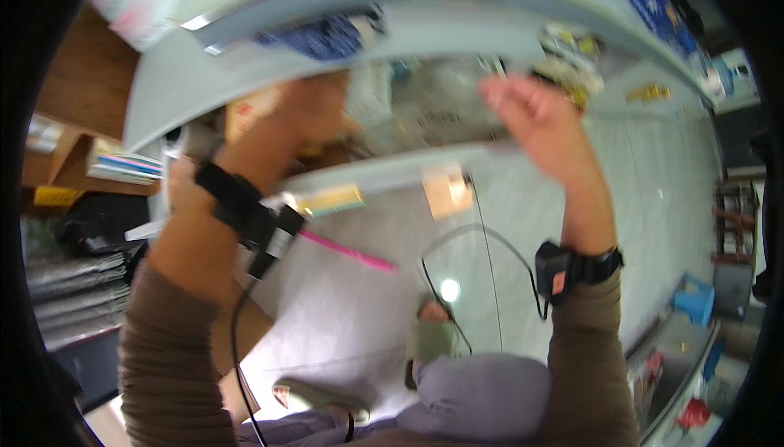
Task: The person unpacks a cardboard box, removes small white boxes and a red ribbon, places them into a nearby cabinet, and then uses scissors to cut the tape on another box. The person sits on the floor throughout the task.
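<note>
My left hand [318, 110], blurred by motion, reaches over a long grey shelf unit, beside a yellowish box [245, 113] that bears writing; whether it holds anything is unclear. My right hand [527, 104] is raised at the right, its fingers bent and close together near some clear plastic packaging [435, 104] in the shelf. I cannot tell whether anything is between those fingers. Behind them on the shelf lies a blue patterned cloth item [331, 36]. Small packets [569, 61] in white and yellow lie beyond my right hand. Both wrists wear black strapped devices with cables.
A brown wooden shelf [86, 73] with booklets [125, 162] stands at the left, above stacked grey goods [79, 294]. A pink strip [349, 251] shows below my left hand. Black cables hang from my wrists. A blue plastic stool [695, 300] stands on the tiled floor [649, 202] at the right.
</note>
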Tool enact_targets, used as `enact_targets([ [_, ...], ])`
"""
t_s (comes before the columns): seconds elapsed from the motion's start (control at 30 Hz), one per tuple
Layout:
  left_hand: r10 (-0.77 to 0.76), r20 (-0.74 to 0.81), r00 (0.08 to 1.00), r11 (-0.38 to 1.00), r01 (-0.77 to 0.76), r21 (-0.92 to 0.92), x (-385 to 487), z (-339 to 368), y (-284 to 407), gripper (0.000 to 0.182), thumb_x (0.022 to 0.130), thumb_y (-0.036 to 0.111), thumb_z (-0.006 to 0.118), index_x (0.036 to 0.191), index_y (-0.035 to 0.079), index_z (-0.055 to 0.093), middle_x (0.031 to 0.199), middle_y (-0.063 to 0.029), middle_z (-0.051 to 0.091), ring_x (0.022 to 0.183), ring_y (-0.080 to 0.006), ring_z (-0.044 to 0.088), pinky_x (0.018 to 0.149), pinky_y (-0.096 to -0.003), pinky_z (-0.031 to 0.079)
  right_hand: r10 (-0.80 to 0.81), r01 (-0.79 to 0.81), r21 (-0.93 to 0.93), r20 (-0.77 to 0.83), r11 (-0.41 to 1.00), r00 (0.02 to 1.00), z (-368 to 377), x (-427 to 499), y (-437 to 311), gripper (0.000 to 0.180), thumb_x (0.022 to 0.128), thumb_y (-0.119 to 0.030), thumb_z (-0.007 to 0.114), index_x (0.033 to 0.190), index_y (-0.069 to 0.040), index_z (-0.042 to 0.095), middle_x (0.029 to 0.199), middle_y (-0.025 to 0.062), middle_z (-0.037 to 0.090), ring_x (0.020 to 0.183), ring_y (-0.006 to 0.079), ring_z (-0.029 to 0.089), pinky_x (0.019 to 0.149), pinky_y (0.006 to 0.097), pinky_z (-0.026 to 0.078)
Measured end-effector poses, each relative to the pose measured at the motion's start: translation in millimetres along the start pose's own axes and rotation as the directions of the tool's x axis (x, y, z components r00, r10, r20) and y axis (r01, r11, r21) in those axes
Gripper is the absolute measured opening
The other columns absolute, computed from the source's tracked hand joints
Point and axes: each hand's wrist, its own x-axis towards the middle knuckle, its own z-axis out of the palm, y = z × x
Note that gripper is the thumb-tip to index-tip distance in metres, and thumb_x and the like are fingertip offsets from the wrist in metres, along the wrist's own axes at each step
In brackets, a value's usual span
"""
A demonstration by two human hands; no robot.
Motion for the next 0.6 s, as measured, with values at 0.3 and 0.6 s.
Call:
enact_targets([
  [0.3, 0.109, -0.238, 0.965, 0.810, -0.225, -0.541, -71, -25, 16, 0.063, 0.093, 0.048, 0.051, 0.131, -0.002, 0.047, 0.107, -0.0168, 0.063, 0.098, -0.0195, 0.059, 0.090, -0.0288, 0.044, 0.027, 0.009, 0.096, -0.368, 0.995, 0.929, -144, -113, -28, 0.035, 0.098, -0.022, 0.044, 0.123, -0.002, 0.056, 0.117, 0.0151, 0.063, 0.100, 0.0168, 0.064, 0.087, 0.0269, 0.050],
  [0.6, 0.684, -0.301, 0.664, 0.663, -0.395, 0.635, -86, -2, 5, 0.051, 0.095, 0.024, 0.046, 0.145, 0.023, 0.032, 0.152, -0.0027, 0.025, 0.142, -0.0240, 0.018, 0.116, -0.0476, 0.014, 0.505, -0.409, 0.399, -0.841, 0.821, 0.193, -151, -340, 52, 0.026, 0.091, -0.013, 0.057, 0.115, -0.002, 0.060, 0.102, 0.0108, 0.068, 0.070, 0.0120, 0.063, 0.066, 0.0225, 0.051],
])
